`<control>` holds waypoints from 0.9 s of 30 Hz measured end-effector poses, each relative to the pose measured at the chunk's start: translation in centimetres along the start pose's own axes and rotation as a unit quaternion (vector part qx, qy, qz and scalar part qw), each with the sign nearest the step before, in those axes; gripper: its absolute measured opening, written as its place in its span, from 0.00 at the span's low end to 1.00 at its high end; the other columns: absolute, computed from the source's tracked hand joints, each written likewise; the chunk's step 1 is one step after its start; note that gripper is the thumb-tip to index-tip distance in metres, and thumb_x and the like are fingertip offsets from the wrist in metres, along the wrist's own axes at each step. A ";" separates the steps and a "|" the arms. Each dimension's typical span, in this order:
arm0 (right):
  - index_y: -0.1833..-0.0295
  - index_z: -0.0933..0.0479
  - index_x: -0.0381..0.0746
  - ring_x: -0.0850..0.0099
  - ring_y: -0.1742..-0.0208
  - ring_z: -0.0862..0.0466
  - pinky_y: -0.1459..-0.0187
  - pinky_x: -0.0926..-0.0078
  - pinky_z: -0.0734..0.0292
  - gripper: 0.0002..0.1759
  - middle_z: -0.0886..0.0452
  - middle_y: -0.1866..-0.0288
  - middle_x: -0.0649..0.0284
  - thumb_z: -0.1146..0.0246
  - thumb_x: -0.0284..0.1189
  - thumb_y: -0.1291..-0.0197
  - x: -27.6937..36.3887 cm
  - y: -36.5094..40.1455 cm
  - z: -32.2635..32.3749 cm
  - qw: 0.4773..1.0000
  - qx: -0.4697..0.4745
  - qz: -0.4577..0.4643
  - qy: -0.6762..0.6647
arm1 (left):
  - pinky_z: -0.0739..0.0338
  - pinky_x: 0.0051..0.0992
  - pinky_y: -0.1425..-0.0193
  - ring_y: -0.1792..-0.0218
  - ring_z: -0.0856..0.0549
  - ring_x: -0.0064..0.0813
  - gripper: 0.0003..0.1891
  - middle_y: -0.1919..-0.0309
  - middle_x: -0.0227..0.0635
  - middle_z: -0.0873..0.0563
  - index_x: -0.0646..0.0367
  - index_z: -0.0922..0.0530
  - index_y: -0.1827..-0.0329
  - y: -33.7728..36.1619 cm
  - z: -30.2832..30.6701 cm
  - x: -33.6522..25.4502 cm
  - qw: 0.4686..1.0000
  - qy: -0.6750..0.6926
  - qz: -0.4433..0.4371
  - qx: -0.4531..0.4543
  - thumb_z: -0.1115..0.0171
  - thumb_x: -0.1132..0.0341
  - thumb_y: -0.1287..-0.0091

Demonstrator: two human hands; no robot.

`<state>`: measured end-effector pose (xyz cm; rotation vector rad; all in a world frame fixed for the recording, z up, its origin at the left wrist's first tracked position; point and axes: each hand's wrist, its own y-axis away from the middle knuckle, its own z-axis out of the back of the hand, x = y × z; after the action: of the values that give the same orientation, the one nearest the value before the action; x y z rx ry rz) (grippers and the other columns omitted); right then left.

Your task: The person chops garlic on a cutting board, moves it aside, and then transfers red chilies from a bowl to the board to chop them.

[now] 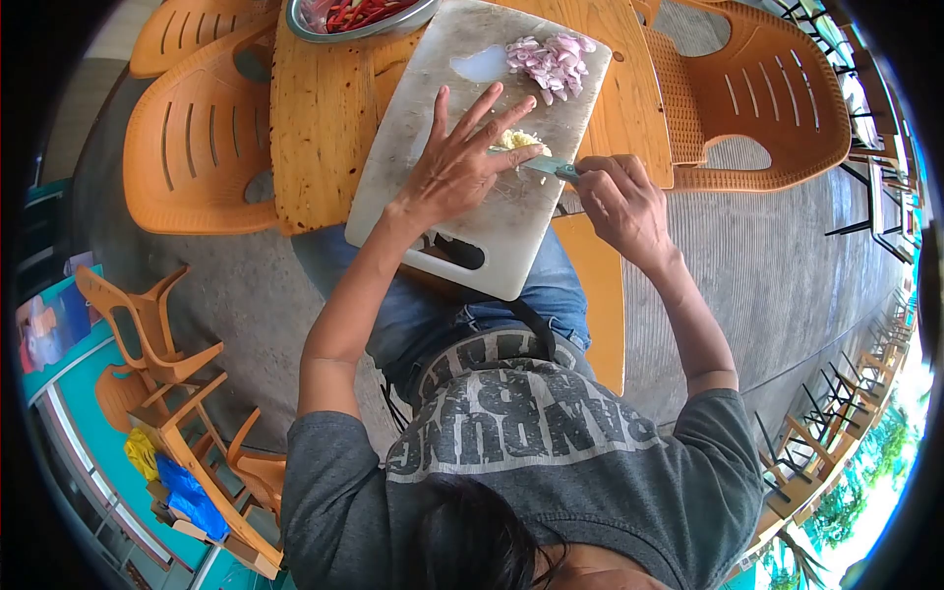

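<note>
A white cutting board (521, 221) with a worn surface lies tilted across the near part of the table, its handle slot over my lap. My right hand (621, 205) is wrapped round the handle of a knife (551, 165), whose blade reaches left over the board. Fingers spread wide, my left hand (454, 175) hovers low over the board, with its thumb at the blade. Just beyond the blade sits a small heap of pale yellow, finely chopped garlic (516, 141), partly covered by my left hand. Sliced shallots (553, 65) are piled at the board's far right corner.
A metal bowl (366, 34) holding red chilies (369, 12) stands at the far left of the wooden table (320, 128). Orange chairs flank the table on the left (197, 138) and right (762, 93). Stacked chairs and a blue bag (192, 497) are at lower left.
</note>
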<state>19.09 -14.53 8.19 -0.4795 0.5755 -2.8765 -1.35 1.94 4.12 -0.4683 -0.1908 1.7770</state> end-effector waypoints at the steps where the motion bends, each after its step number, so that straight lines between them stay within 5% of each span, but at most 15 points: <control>1: 0.55 0.25 0.43 0.67 0.53 0.22 0.54 0.70 0.20 0.12 0.18 0.52 0.69 0.32 0.24 0.43 -0.1 0.2 0.1 1.000 0.002 0.001 0.002 | 0.58 0.72 0.21 0.18 0.49 0.35 0.23 0.18 0.20 0.43 0.25 0.15 0.42 0.0 0.0 0.1 1.000 0.002 -0.001 0.001 0.40 0.70 0.32; 6: 0.55 0.24 0.44 0.68 0.53 0.22 0.55 0.71 0.20 0.13 0.18 0.52 0.70 0.31 0.25 0.44 -0.6 0.8 0.7 1.000 -0.003 0.005 0.015 | 0.66 0.68 0.19 0.17 0.50 0.39 0.27 0.18 0.21 0.43 0.21 0.18 0.38 0.2 0.0 0.6 1.000 0.000 0.004 0.021 0.40 0.71 0.33; 15: 0.51 0.18 0.44 0.68 0.57 0.19 0.58 0.72 0.20 0.15 0.15 0.56 0.70 0.28 0.22 0.45 -1.7 2.5 3.1 0.998 -0.036 -0.059 0.004 | 0.68 0.68 0.20 0.17 0.50 0.42 0.26 0.17 0.26 0.43 0.30 0.17 0.36 0.3 0.9 0.7 0.998 -0.003 0.036 0.058 0.37 0.70 0.37; 20: 0.48 0.16 0.41 0.65 0.51 0.18 0.44 0.65 0.27 0.15 0.13 0.53 0.66 0.30 0.21 0.42 -4.1 4.9 3.7 0.988 0.016 -0.142 -0.057 | 0.65 0.66 0.20 0.18 0.47 0.42 0.14 0.20 0.26 0.37 0.34 0.11 0.46 -0.1 -0.2 0.9 0.997 0.038 0.061 -0.028 0.33 0.64 0.33; 27: 0.49 0.16 0.43 0.65 0.48 0.20 0.43 0.64 0.28 0.14 0.14 0.52 0.64 0.32 0.22 0.41 -6.7 4.9 1.4 0.992 0.059 -0.091 -0.071 | 0.59 0.58 0.18 0.25 0.32 0.36 0.07 0.37 0.20 0.20 0.40 0.09 0.61 -1.1 -0.7 0.7 0.977 0.115 0.140 -0.109 0.23 0.62 0.43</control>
<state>26.35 -18.00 5.55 -0.7447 0.3532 -2.9914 -0.20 2.81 3.80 -0.8900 -0.1637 1.9664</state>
